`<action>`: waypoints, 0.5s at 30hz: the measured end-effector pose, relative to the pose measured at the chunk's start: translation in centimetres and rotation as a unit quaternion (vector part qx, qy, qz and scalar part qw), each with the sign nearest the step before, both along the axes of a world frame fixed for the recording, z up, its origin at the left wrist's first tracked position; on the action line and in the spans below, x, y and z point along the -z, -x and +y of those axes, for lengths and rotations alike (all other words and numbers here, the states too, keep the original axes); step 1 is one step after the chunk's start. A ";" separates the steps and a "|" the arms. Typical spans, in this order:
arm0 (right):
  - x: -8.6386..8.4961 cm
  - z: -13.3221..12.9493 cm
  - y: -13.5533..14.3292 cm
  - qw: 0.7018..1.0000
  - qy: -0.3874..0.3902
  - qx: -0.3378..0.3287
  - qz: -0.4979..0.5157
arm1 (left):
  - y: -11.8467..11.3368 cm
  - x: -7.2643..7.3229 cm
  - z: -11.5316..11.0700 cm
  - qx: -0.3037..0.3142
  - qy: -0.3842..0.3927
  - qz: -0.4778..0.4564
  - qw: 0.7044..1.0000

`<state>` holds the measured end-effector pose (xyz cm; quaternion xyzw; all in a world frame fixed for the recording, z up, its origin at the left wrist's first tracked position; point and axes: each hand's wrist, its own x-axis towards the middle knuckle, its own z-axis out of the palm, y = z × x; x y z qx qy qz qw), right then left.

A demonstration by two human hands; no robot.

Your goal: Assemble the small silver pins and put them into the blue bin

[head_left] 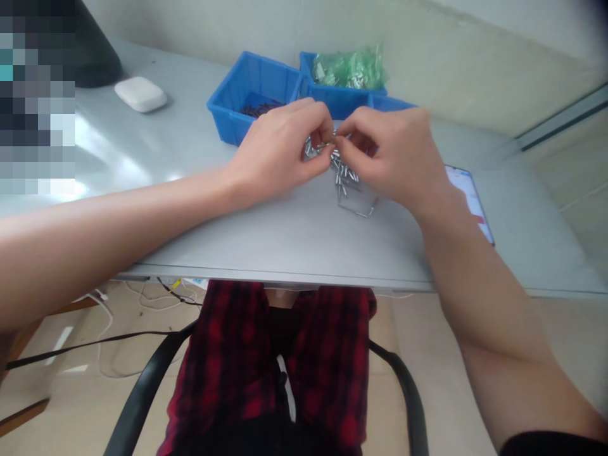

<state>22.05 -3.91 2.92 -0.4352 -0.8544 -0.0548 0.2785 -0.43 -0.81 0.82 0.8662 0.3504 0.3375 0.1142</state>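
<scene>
The left hand and the right hand meet fingertip to fingertip over the tabletop, each coming in from its own side. Both are pinched narrow, thumb against forefinger, and a small piece seems to sit between the two pinches. Its long axis appears to run roughly left to right, from one hand toward the other (it is too small and blurred for me to be sure, or to tell which hand bears it).

The loose metal pieces lie just to the near side of the joined fingertips, with some showing between the hands as well. From the left fingertips they lie right and near; from the right thumb, slightly left and near, so the right hand looks the nearer of the two. Their own long axes point every way, though several at the near edge lie roughly near to far.

They look short, slim and silvery, with bright glints along their sides. Around their near end runs a thin, pale outline, perhaps the rim of a clear container; its walls are hard to make out.
</scene>
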 end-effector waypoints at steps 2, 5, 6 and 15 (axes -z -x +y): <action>-0.1 0.0 0.0 1.000 0.008 0.004 -0.006 | 0.0 -0.1 -0.1 0.001 -0.003 0.006 1.000; -0.3 -0.1 0.1 1.000 0.017 0.014 -0.018 | 0.0 -0.3 -0.2 -0.006 0.002 0.020 1.000; -0.4 -0.1 0.1 0.999 0.021 0.017 -0.021 | 0.0 -0.4 -0.2 -0.008 0.004 0.023 1.000; 0.0 0.0 0.1 1.000 -0.011 -0.011 -0.012 | 0.0 -0.5 -0.4 -0.010 0.018 0.051 0.998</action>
